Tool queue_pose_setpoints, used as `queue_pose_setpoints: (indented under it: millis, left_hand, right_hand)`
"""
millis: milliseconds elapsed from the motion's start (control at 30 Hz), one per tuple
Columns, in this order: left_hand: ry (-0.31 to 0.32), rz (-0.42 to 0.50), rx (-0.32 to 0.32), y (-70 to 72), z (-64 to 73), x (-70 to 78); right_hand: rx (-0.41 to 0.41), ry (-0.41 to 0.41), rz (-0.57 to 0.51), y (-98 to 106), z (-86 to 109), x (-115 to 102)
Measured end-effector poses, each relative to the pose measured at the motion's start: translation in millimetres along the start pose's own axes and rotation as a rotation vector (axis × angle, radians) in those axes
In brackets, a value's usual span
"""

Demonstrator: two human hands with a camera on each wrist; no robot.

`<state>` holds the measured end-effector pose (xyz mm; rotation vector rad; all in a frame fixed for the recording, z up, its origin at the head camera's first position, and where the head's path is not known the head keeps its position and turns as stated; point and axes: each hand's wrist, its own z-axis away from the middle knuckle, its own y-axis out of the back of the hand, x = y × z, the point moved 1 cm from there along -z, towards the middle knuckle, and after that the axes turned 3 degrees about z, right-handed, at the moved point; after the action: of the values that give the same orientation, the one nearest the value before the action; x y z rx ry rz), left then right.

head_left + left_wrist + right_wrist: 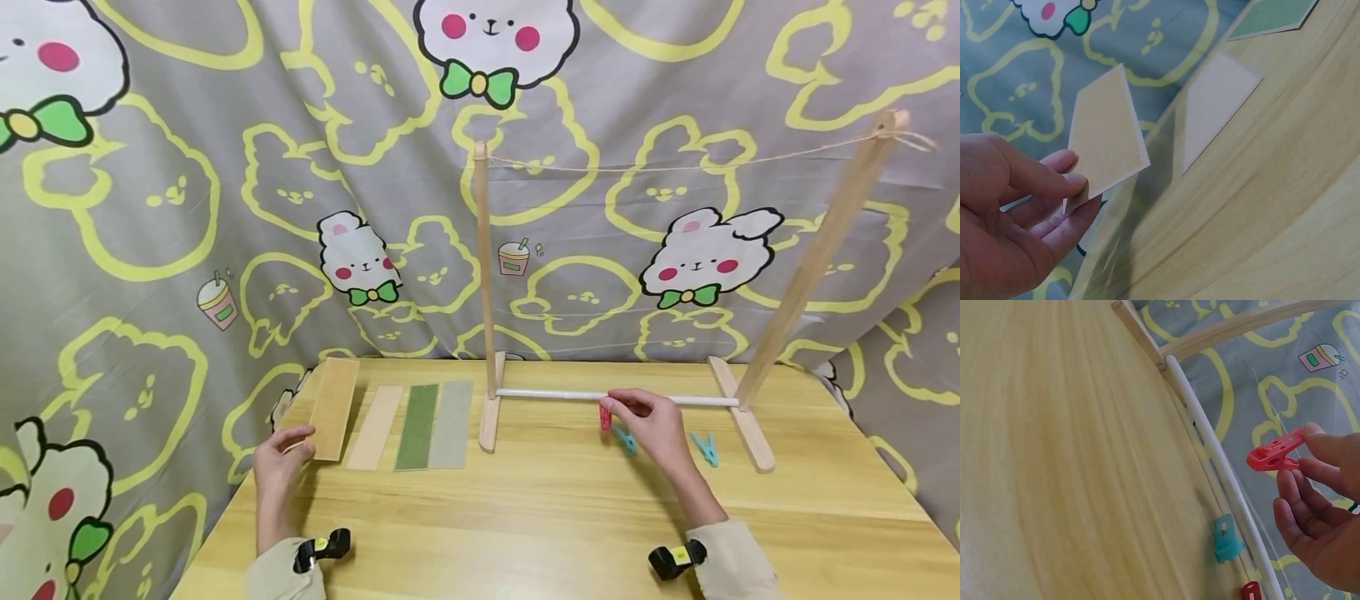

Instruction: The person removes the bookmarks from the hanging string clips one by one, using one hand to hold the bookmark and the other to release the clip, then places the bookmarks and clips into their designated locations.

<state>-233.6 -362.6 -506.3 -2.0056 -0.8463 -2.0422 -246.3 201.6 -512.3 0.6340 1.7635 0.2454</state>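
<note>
My left hand [279, 468] pinches a tan rectangular card [1107, 134] by its lower corner, thumb on one face and fingers behind. The card tilts up at the table's left side, casting a shadow on the wood. Beside it lie a pale beige card [375, 427], a green card [417, 427] and a grey-green card [450, 425]. Between thumb and index finger, my right hand [651, 425] holds a red clothespin [1275, 452] near the white rod. A teal clothespin [1227, 539] and another red clothespin [1251, 592] lie below it in the right wrist view.
A wooden frame with a left post [485, 275] and a right post [817, 250] stands at the table's back. String [675, 169] spans the tops, and a white rod [551, 393] joins the feet. Another teal clothespin [705, 448] lies by the right foot. Patterned curtain [420, 183] hangs behind.
</note>
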Motion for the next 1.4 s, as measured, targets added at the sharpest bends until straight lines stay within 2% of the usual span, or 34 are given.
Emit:
queue_pose_setpoints:
  millis: [400,533,733,867,1100,1200,1400]
  left_hand:
    - [0.014,-0.071,0.007,3.7,-2.8,-7.3]
    - [0.05,-0.06,0.002,5.4,-3.3,-7.4]
    - [0.058,-0.053,0.003,7.2,-2.8,-4.8]
    - [0.077,-0.076,-0.014,7.1,-1.2,-7.7]
    - [0.064,-0.058,-0.064,4.1,-2.3,-6.0]
    - [0.054,-0.092,-0.077,2.9,-1.8,-4.1]
    - [0.037,-0.18,-0.049,2.3,1.3,-7.4]
  right_hand:
    - [-0.039,0.015,0.105,-7,1.1,3]
    - [-0.058,0.027,0.139,-9,-1.9,0]
    - [-0.083,0.035,0.236,-19,-4.0,-9]
    - [-0.1,0.014,0.313,-26,-4.4,-11]
    - [-0.134,0.008,0.389,-27,-10.8,-15]
    - [-0.164,0.008,0.416,-27,-12.8,-18]
    - [-0.22,-0.006,0.439,-31,-13.9,-18]
